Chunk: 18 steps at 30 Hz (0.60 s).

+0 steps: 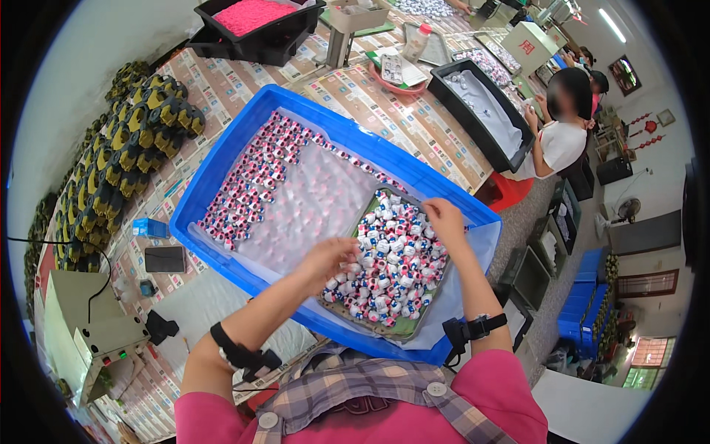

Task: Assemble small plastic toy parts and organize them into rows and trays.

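L hand: we reach it fwd over the near-left edge of the tray, palm down, fingers curled over the small parts; thumb side hidden, so we can't tell if it grips one or just touches.
R hand: we hold it at the tray's far-right corner, wrist bent, fingertips pinching down at the edge; what it clasps is too small to make out, grip can't be told.
Both wrists w/ black straps.
Tray: grey-green, flat, heaped w/ white/blue/pink parts, sits in near-right part of the blue bin.
Bin: lined w/ clear film, 2nd batch of same parts along far-left side.
Table: patterned cover. Yellow-black items stacked at left, blurred.
Our torso cut off by lower edge.
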### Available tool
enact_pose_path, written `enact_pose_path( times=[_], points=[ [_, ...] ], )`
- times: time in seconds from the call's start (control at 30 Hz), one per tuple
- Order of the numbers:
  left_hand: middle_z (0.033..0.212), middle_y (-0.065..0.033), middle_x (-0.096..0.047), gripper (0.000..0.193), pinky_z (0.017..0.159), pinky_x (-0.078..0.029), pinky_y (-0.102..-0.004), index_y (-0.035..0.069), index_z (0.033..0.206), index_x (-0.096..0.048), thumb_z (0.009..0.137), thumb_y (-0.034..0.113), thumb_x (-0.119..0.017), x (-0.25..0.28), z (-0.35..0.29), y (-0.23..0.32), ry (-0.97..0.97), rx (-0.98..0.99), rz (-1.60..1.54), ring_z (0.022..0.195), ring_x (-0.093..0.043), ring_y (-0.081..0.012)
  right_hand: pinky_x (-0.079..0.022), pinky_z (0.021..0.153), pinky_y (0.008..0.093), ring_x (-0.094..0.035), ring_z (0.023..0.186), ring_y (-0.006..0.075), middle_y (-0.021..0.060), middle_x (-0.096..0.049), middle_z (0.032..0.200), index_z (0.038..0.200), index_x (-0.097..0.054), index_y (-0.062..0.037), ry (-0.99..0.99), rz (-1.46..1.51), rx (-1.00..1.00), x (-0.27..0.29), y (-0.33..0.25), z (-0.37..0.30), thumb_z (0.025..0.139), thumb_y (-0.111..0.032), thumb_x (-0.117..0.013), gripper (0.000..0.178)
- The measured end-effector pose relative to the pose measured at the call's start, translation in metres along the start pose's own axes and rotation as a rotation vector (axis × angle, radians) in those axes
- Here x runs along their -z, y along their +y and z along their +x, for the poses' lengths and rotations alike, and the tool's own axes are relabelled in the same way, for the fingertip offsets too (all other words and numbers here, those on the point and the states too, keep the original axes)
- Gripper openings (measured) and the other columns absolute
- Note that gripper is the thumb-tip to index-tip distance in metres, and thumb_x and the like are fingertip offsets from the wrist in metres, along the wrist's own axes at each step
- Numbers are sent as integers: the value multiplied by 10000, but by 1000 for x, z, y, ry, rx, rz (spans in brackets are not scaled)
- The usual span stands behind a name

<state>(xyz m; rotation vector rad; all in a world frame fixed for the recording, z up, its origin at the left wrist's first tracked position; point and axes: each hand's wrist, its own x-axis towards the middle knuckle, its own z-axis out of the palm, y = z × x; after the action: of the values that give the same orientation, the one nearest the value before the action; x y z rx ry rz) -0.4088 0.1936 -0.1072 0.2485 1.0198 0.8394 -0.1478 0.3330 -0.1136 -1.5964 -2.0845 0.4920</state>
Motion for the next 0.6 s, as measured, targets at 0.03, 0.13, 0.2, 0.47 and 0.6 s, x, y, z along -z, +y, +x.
enact_pose_path(
  times=[0.03, 0.13, 0.2, 0.47, 0.6],
  points=[
    [895, -14, -622, 259, 653, -481, -282, 41, 1058, -573, 878, 224, -538, 1, 7, 10, 104, -108, 122, 737, -558, -84, -467, 673, 389, -591, 730, 301, 123, -621, 806, 861, -656, -62, -58, 42, 51, -4, -10, 4, 780, -151, -588, 138],
    [891, -52, -627, 250, 670, -480, -296, 43, 1026, -607, 848, 208, -545, 2, 46, 22, 136, -292, 417, 767, -595, -144, -470, 676, 387, -592, 740, 301, 125, -624, 810, 854, -660, -76, -151, 57, 122, -23, -34, 19, 756, -169, -615, 142],
    [918, -111, -616, 240, 714, -480, -340, 56, 998, -626, 809, 185, -555, -5, 76, 22, 223, -602, 915, 820, -613, -232, -472, 679, 388, -592, 752, 305, 126, -625, 810, 842, -663, -85, -186, 30, 145, -34, -45, 23, 742, -182, -632, 143],
    [920, -179, -608, 268, 772, -469, -384, 23, 1002, -610, 765, 70, -493, -25, 133, 8, 492, -750, 994, 871, -595, -304, -471, 698, 408, -595, 798, 308, 139, -616, 755, 873, -579, -54, -178, -425, 242, -76, -59, 22, 642, -293, -723, 362],
    [930, -153, -584, 243, 763, -466, -390, 69, 995, -614, 782, 77, -497, -21, 130, 9, 503, -782, 1014, 863, -582, -318, -482, 686, 417, -608, 790, 296, 138, -625, 784, 847, -571, -41, -213, -425, 182, -71, -64, 23, 652, -197, -677, 271]
  ],
)
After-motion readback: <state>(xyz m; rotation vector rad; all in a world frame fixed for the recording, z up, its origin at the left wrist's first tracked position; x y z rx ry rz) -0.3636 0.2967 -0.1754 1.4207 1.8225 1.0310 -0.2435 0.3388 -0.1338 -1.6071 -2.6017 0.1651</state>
